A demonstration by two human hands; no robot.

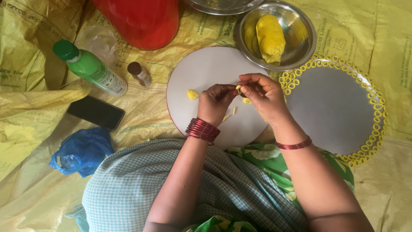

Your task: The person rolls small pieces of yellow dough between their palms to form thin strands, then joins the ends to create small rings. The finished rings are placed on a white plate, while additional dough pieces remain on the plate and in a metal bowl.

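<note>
Head view looks down on a person seated on yellow plastic sheeting (pixel 386 34), both hands raised over a round white board (pixel 206 73). The left hand (pixel 214 103) and right hand (pixel 264 96) meet at their fingertips, pinching a small piece of yellow dough (pixel 238 87) between thumbs and forefingers; the other fingers curl in loosely.

The piece looks soft, light and pliable, likely to squash or tear under pressure, so a gentle fingertip hold at its ends seems apt. It may be slightly sticky or oily, though that cannot be confirmed.

A small dough lump (pixel 192 94) lies on the board to the left, and thin scraps (pixel 234 111) lie near the wrists. A larger dough mass (pixel 270 38) sits in a steel bowl (pixel 300 47) at the far side. To the right, a round tray (pixel 330 107) is ringed with small yellow dough loops (pixel 377 107).

Most of the pinched piece is hidden by the fingers, so its shape is unclear. A red container (pixel 141 19) and a second steel vessel (pixel 223 5) are cut off at the far edge. The contents of the blue bag (pixel 81 150) cannot be made out.
</note>
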